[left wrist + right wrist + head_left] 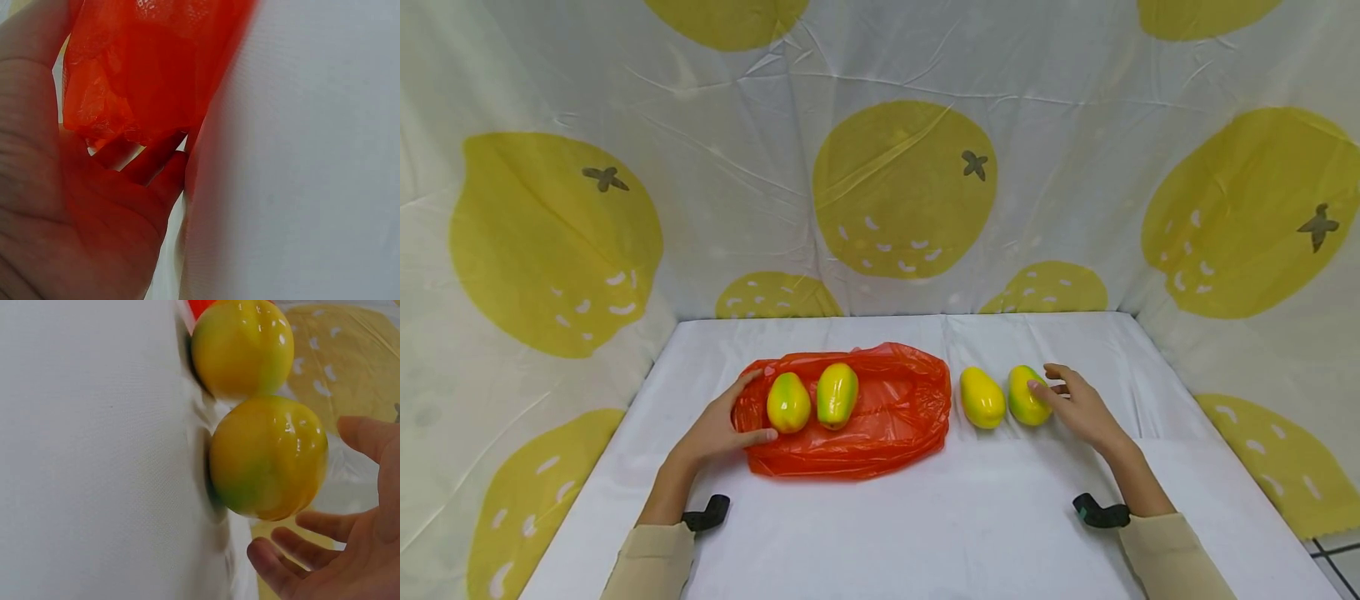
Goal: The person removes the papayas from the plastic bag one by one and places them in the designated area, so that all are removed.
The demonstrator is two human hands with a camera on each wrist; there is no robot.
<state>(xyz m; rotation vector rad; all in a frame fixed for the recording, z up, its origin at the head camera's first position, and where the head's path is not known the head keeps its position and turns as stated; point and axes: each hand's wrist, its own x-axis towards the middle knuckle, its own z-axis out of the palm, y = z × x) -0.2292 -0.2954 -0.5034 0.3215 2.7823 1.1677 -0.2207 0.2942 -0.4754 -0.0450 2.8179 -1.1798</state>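
Note:
A red plastic bag (880, 450) lies flat on the white-covered table, with two glossy yellow-green mangoes, one at left (788, 403) and one beside it (837, 396), on its left half. My left hand (721, 423) is at the bag's left end, thumb in front and fingers behind. In the left wrist view the red bag (156, 69) lies between the thumb and loosely extended fingers, touching them. To the right stand two more mangoes, a yellow one (982, 398) and a greener one (1028, 396). Beside the greener mango (269, 459), my right hand (1078, 408) has its fingers spread, apart from it.
A white cloth (910, 533) covers the table. Lemon-printed fabric (737, 183) hangs behind and along both sides. Dark wrist-worn cameras sit on the left wrist (707, 512) and the right wrist (1101, 511). Floor tiles (1341, 558) show at the lower right.

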